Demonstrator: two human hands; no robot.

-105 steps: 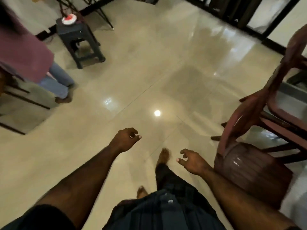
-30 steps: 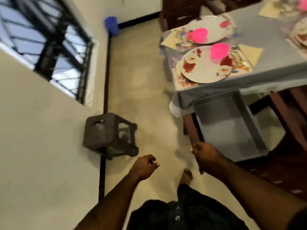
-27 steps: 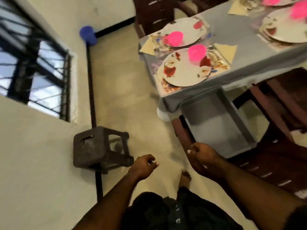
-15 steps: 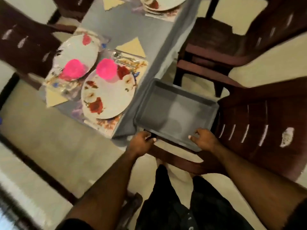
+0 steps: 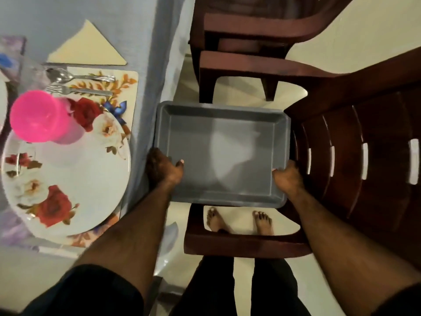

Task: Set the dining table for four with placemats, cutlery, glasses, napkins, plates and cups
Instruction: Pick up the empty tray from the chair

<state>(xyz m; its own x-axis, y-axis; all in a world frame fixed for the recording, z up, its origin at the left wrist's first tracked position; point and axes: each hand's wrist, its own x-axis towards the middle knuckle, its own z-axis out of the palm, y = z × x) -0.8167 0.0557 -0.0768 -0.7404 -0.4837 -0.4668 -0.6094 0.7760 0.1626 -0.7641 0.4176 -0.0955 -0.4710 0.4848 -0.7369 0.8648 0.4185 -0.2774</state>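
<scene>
An empty grey tray (image 5: pixel 218 115) lies on the seat of a dark red chair (image 5: pixel 355 156), right beside the table. My left hand (image 5: pixel 163 168) grips the tray's left rim, thumb inside. My right hand (image 5: pixel 287 176) grips its right rim the same way. On the grey-clothed table (image 5: pixel 141 42) at the left sits a floral plate (image 5: pixel 75 179) on a floral placemat (image 5: pixel 127 87), with a pink cup (image 5: pixel 36 119) on the plate. A spoon (image 5: pixel 75 76) and fork (image 5: pixel 77 90) lie on the mat, beside a folded yellow napkin (image 5: pixel 87 47).
A second dark red chair (image 5: pixel 250 42) stands just beyond the tray, tucked near the table edge. My bare feet (image 5: pixel 239 221) stand on the cream floor under the near chair's armrest. A clear glass (image 5: pixel 32 71) stands blurred at the far left.
I have walked up to the chair and leaned over it. Both hands, which were only reaching for the tray's near corners, now hold its two side rims.
</scene>
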